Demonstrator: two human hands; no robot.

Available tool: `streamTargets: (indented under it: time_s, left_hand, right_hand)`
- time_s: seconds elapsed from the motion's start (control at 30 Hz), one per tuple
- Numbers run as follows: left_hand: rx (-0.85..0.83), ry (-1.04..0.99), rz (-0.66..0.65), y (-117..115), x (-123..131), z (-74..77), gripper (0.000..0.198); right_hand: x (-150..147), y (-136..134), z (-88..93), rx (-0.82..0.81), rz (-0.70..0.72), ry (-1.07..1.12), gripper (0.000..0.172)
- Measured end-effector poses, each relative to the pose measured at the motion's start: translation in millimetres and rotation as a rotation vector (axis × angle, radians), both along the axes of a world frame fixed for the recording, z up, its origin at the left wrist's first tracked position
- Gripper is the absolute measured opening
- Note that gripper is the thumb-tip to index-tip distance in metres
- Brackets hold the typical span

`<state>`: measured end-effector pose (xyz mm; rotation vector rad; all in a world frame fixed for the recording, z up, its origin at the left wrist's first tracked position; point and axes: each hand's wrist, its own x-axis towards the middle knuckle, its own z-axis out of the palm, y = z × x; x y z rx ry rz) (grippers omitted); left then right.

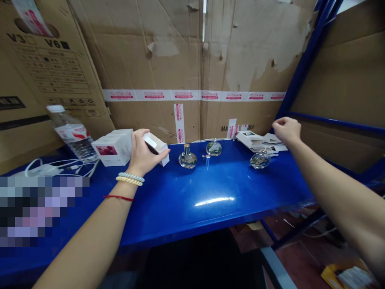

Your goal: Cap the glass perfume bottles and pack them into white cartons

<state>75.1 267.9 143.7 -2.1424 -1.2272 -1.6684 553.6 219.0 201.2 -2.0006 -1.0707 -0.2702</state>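
My left hand (143, 151) is wrapped round a small white carton (158, 147) that lies tilted on the blue shelf (186, 196), beside two stacked white boxes (112, 147) with pink prints. My right hand (287, 129) reaches to the back right, its fingers curled down onto a pile of flat folded cartons (255, 140); I cannot make out what it grips. Between the hands stand three round glass perfume bottles: one with a gold neck (187, 157), one with a green-tinted body (213, 148), one lying near the flat cartons (260, 159). A small gold cap (207, 158) stands between the first two.
A plastic water bottle (72, 134) leans at the back left beside white cables (57, 166). Large cardboard boxes (195, 68) wall in the back and left. A blue rack upright (303, 64) rises on the right. Below the shelf's front edge is the floor with scattered packaging.
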Motion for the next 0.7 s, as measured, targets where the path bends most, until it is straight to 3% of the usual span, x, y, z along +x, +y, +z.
streamTargets:
  time_s: [0.17,0.3,0.53,0.7]
  left_hand:
    - [-0.048,-0.029,-0.013,5.7,-0.4,-6.7,0.086]
    - [-0.077,-0.036,-0.045,12.4,-3.5,-16.0,0.089]
    - [-0.072,-0.072,-0.061,11.6,-1.6,-24.5,0.086]
    - [-0.179,-0.145,-0.056,10.7,2.4,-31.1,0.083]
  right_hand:
    - [47.7,-3.2,-30.2,-0.151,0.0,0.011,0.004]
    - [51.2,7.7,-46.0,-0.242,-0.003,-0.037,0.017]
    - [55.6,22.6,-69.0,-0.327,-0.137,-0.183,0.049]
    - [70.6,33.8,-77.3,-0.276,-0.148,-0.12,0.05]
